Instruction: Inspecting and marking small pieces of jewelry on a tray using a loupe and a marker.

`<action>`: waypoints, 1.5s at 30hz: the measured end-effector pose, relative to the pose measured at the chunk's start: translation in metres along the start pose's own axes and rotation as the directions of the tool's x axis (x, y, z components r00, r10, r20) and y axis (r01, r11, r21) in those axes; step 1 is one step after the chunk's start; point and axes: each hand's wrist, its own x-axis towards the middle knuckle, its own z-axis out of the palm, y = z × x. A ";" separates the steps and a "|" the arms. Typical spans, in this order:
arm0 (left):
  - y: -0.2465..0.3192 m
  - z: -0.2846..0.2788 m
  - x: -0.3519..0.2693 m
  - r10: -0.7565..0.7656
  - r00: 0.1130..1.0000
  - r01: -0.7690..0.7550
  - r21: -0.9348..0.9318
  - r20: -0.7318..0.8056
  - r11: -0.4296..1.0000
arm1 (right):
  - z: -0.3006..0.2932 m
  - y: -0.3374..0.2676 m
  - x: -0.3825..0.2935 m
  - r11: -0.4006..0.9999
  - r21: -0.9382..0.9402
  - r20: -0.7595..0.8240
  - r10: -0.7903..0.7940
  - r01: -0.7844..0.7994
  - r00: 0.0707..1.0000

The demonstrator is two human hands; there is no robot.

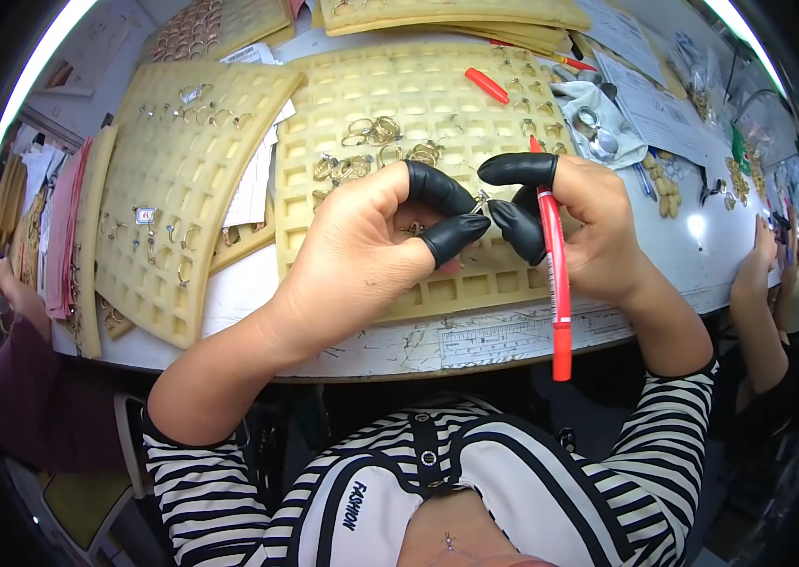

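Between the black finger cots of my left hand point(364, 237), a small ring point(480, 201) is pinched at thumb and forefinger. My right hand point(594, 220), also in black cots, holds a red marker point(560, 298) upright, its red tip uncapped and pointing away from me. The right fingertips are at the ring's edge; whether they touch it I cannot tell. Both hands are above a yellow slotted ring tray point(506, 282). Loose rings point(373, 130) lie in clusters on the tray, with more set in slots along its right side. A red marker cap point(487, 86) rests near the back.
Another ring tray point(229, 142) leans at the left, beside pink sheets point(67, 234). More trays point(449, 20) are stacked behind. On the right are a white cloth point(594, 106) with a metal loupe point(604, 144) and printed papers point(655, 113). Other people's hands show at both sides.
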 end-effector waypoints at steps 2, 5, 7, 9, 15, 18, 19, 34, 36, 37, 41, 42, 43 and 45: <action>0.001 0.001 0.000 -0.003 1.000 0.003 0.031 -0.008 1.000 | -0.003 0.000 0.000 0.995 0.079 0.004 0.064 -0.064 0.998; 0.002 0.002 0.000 -0.015 1.000 0.015 0.055 -0.012 0.998 | -0.001 -0.001 -0.001 0.975 0.175 -0.072 0.154 -0.140 0.985; 0.002 0.002 -0.001 -0.014 1.000 0.015 0.063 -0.011 0.998 | -0.007 -0.004 0.001 0.979 0.134 -0.019 0.159 -0.155 0.987; 0.003 0.002 -0.001 -0.014 1.000 0.015 0.064 -0.015 0.998 | -0.007 0.001 0.000 0.981 0.166 -0.016 0.108 -0.104 0.994; -0.005 0.004 0.000 0.115 0.992 -0.113 0.038 -0.054 0.993 | 0.002 0.000 -0.003 0.975 0.204 -0.182 0.131 -0.093 0.975; 0.000 0.001 -0.001 0.046 0.999 -0.045 0.129 -0.006 0.991 | 0.007 0.003 -0.004 0.982 0.173 -0.208 0.109 -0.073 0.972; -0.002 0.001 -0.001 0.064 0.998 -0.062 0.137 -0.005 0.989 | 0.006 0.001 -0.005 0.982 0.171 -0.180 0.115 -0.083 0.977; -0.005 0.005 -0.001 0.106 0.992 -0.091 0.185 -0.074 0.979 | 0.000 -0.002 -0.006 0.989 0.050 -0.110 -0.135 0.141 0.985; -0.004 0.005 -0.001 0.095 0.993 -0.081 0.178 -0.070 0.981 | 0.001 -0.002 -0.005 0.989 0.039 -0.119 -0.134 0.139 0.984; -0.004 0.005 -0.001 0.106 0.992 -0.092 0.180 -0.070 0.979 | 0.001 -0.003 -0.005 0.990 0.030 -0.123 -0.136 0.141 0.983; -0.004 0.005 -0.002 0.103 0.992 -0.087 0.183 -0.075 0.979 | 0.003 -0.002 -0.005 0.988 0.025 -0.124 -0.147 0.151 0.981; -0.002 0.005 -0.002 0.077 0.994 -0.063 0.178 -0.072 0.982 | 0.001 -0.003 -0.005 0.990 0.019 -0.108 -0.134 0.137 0.985; -0.005 0.005 -0.001 0.095 0.993 -0.082 0.176 -0.070 0.981 | 0.000 -0.002 -0.005 0.989 0.011 -0.103 -0.147 0.149 0.984; -0.002 0.003 -0.001 0.055 0.998 -0.047 0.247 -0.025 0.968 | -0.002 -0.001 -0.005 0.988 0.007 -0.096 -0.150 0.151 0.984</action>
